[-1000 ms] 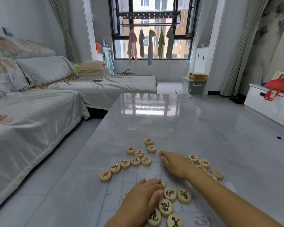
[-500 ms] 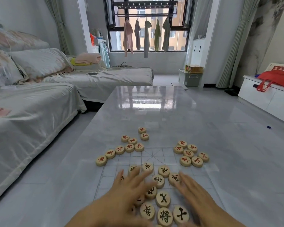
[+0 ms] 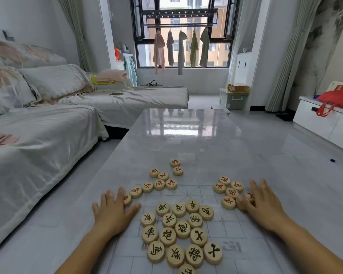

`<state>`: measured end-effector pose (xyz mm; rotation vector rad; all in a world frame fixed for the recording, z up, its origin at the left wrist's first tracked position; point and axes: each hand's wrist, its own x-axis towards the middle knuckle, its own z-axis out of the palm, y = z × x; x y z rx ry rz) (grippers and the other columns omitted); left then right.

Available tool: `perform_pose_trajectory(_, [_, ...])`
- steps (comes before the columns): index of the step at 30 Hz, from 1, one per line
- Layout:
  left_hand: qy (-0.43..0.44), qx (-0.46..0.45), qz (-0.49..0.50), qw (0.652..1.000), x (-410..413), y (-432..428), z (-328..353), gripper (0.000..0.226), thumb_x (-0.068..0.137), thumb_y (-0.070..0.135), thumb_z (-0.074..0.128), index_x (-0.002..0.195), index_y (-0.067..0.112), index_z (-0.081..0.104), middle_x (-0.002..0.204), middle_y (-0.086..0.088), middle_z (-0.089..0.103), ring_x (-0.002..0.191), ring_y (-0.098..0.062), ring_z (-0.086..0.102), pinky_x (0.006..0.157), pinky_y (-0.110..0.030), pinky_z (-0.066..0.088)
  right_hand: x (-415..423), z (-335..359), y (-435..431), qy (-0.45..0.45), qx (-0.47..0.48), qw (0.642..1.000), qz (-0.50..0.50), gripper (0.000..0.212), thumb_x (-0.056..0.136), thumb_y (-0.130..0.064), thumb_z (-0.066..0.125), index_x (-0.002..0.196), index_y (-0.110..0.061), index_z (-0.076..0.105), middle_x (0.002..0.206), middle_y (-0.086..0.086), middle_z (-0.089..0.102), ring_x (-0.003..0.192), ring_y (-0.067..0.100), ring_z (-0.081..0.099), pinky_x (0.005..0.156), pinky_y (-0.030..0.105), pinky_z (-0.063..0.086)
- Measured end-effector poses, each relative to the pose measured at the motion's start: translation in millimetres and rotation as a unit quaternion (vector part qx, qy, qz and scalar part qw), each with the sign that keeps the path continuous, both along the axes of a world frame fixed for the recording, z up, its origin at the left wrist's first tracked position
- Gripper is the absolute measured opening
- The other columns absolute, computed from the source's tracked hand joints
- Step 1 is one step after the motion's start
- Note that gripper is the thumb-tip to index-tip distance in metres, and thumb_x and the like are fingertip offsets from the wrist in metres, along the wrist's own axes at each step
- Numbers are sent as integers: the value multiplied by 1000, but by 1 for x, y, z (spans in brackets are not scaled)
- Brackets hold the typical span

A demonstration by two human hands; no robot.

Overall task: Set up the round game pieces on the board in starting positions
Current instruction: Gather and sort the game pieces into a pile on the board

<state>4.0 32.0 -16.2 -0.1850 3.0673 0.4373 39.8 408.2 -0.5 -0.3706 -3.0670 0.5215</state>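
A thin, pale board (image 3: 188, 192) with faint grid lines lies on the glossy grey table (image 3: 186, 131). Several round wooden pieces with black characters (image 3: 182, 230) are bunched in the middle near me. Red-lettered pieces sit in two groups, one at the far left (image 3: 159, 183) and one at the right (image 3: 229, 189). My left hand (image 3: 115, 210) lies flat with spread fingers at the board's left side, its fingertips touching a red piece (image 3: 127, 199). My right hand (image 3: 259, 202) lies flat at the right side, its fingers against the right red group.
A long sofa with grey covers and cushions (image 3: 48, 123) runs along the left of the table. A white cabinet with a red bag (image 3: 333, 103) stands at the right. Clothes hang in the window (image 3: 180, 48) at the back.
Both hands have moved apart from the black pieces in the middle: the left out to the board's left side, the right out to the right red group. The camera has tilted slightly.
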Motion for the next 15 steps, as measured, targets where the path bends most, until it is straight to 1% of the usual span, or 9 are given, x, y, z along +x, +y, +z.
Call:
perform_pose_trajectory(1, [-16,-17,-6,1000,-13,1,-4,82,83,72,27,147,30,-3,158,-10,-1,146,-28,-2,115,-58,1,-13,-4,-2,-17,10,1000,7,75,91,-58,29,148,-20,-1,157,13,-9,145,26,-4,119,40,7])
perform_pose_trajectory(3, [-35,-18,-56,998,-35,19,-11,86,79,78,26,147,33,-3,158,-9,-5,146,-25,-5,112,-60,-6,-40,-14,-20,-23,11,999,41,72,91,-58,27,148,-21,4,157,14,-3,145,26,0,119,40,9])
perform_pose_trajectory(6, [-34,-6,-111,993,-62,53,-8,90,74,81,29,146,37,-3,158,-7,-8,146,-22,-8,111,-58,-11,-78,-19,-60,-24,5,996,84,69,91,-60,24,148,-26,5,157,13,-6,145,26,-3,118,40,2])
perform_pose_trajectory(9, [-31,7,-116,993,-79,71,-13,86,76,80,27,145,39,-6,158,-4,-11,145,-22,-12,110,-60,-14,-104,-25,-87,-2,5,995,101,67,90,-62,20,147,-29,7,158,9,-6,145,24,-3,117,38,1])
perform_pose_trajectory(11, [-28,-3,-107,994,-83,74,-19,87,75,81,25,145,38,-5,158,-2,-12,145,-22,-13,109,-60,-14,-108,-33,-92,26,4,995,97,68,89,-64,20,147,-30,10,158,7,-2,145,23,0,117,38,2])
perform_pose_trajectory(13, [-21,-8,-106,994,-83,74,-21,86,76,80,25,145,38,-3,158,-1,-11,145,-22,-12,109,-60,-13,-108,-37,-90,34,-3,995,96,69,88,-66,20,146,-30,12,158,6,-1,145,21,1,117,38,3])
perform_pose_trajectory(14, [-22,17,-109,994,-80,74,-16,84,78,78,26,146,37,-3,158,-1,-9,146,-21,-10,110,-60,-13,-107,-33,-89,29,-17,994,102,69,88,-65,21,146,-29,13,158,6,0,145,21,1,117,38,3])
perform_pose_trajectory(15, [-21,66,-112,991,-77,72,-9,82,81,74,28,146,36,-3,159,-1,-5,146,-21,-7,110,-59,-14,-105,-27,-88,29,-51,992,110,68,89,-63,23,147,-27,13,158,6,1,145,21,2,117,39,4])
